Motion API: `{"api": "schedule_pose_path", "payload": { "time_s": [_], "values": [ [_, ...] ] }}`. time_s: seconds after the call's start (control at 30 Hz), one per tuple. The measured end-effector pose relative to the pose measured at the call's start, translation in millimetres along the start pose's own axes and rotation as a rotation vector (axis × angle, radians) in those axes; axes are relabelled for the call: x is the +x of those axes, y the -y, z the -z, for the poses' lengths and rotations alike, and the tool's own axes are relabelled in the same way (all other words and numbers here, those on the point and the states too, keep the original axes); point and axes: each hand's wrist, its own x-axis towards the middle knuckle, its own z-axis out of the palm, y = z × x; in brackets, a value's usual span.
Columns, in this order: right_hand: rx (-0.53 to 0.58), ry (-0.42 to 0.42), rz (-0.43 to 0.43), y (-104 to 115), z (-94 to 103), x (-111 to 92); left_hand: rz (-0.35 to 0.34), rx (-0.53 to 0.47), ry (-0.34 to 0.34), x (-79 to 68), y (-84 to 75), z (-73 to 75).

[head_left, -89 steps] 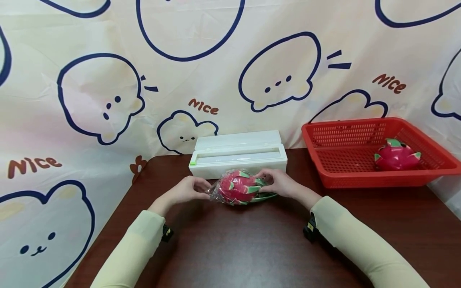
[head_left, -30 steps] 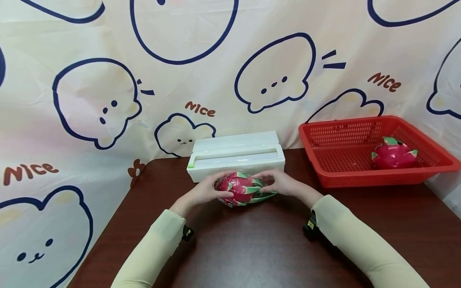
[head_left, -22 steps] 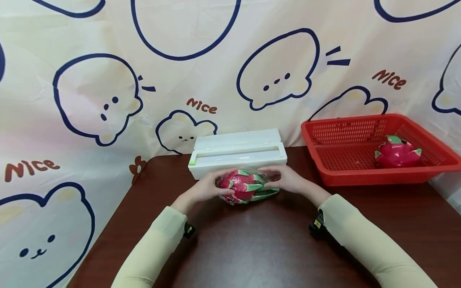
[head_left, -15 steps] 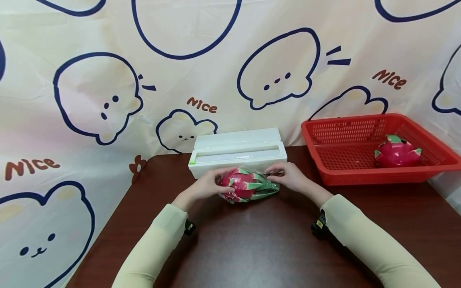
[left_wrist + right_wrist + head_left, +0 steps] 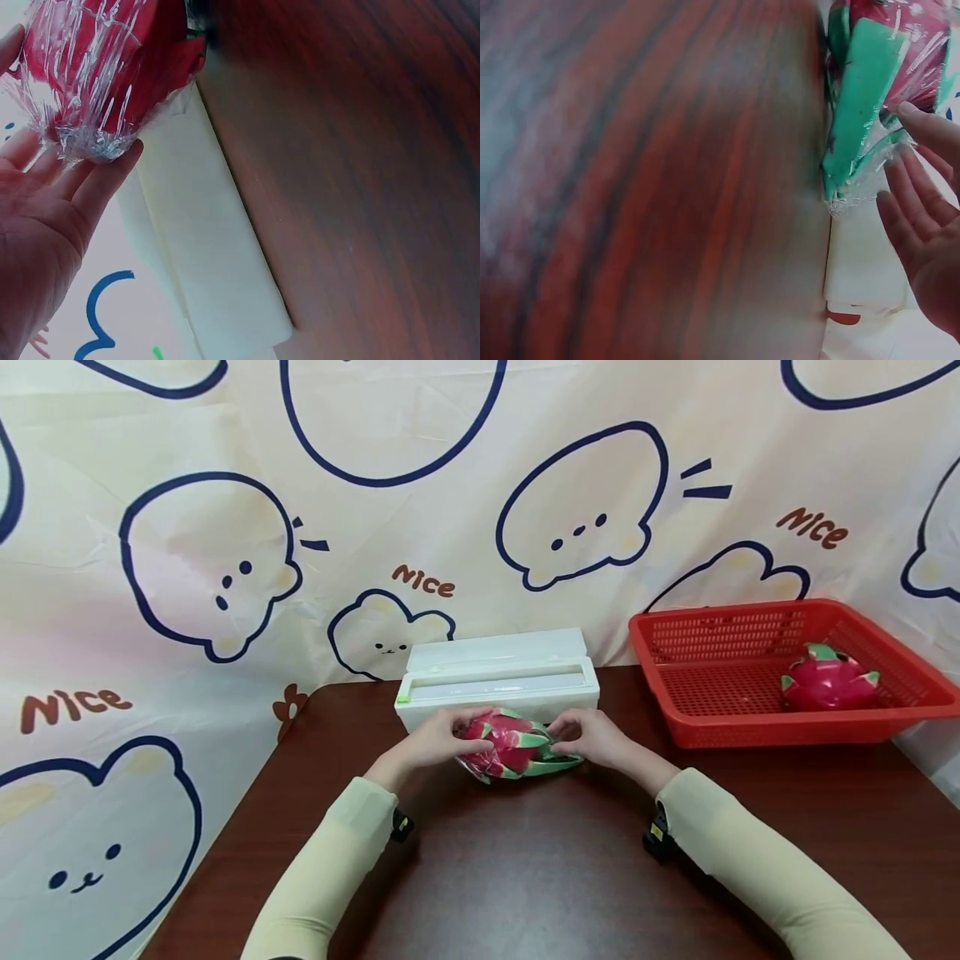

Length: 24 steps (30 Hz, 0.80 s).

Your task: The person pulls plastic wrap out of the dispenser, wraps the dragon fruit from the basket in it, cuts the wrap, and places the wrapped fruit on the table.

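A pink dragon fruit (image 5: 510,747) with green leafy tips lies wrapped in clear plastic film, just in front of a white cling-film box (image 5: 498,689). My left hand (image 5: 435,745) grips its rounded left end, thumb on the near side. In the left wrist view the film (image 5: 94,139) is bunched there against the fingertips. At the leafy right end my right hand (image 5: 592,739) holds the wrapped fruit between thumb and fingers. The right wrist view shows crinkled film (image 5: 847,199) past the green leaf tips, beside those fingers.
A red plastic basket (image 5: 787,731) stands at the back right, with another dragon fruit (image 5: 828,681) inside. Behind the dark wooden table (image 5: 525,868) hangs a cartoon-printed cloth (image 5: 420,527).
My left hand has gone from pinching film at the fruit's left end to gripping that end. My right hand shifted away along the leafy tips, then came back in; the fruit has turned slightly.
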Motion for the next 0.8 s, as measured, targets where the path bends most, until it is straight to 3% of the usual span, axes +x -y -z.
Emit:
{"api": "schedule_pose_path", "payload": {
  "time_s": [0.23, 0.5, 0.63, 0.7, 0.8],
  "values": [
    [0.021, 0.022, -0.012, -1.7, -2.3, 1.9, 0.042, -0.042, -0.014, 1.0, 2.0, 0.3],
    [-0.023, 0.076, -0.006, 2.1, -6.1, 4.0, 0.042, 0.020, -0.002, 1.2, 5.9, 3.2],
    [-0.058, 0.093, -0.008, 5.0, -4.3, 6.1, 0.047, 0.079, -0.057, -8.5, 1.5, 7.7],
    [-0.077, 0.098, -0.010, 5.1, -2.6, 6.6, 0.028, 0.101, -0.088, -14.0, -2.9, 8.6],
    [-0.107, 0.100, -0.018, 3.9, 0.1, 6.5, -0.063, 0.138, -0.081, -17.4, -7.6, 6.3]
  ]
}}
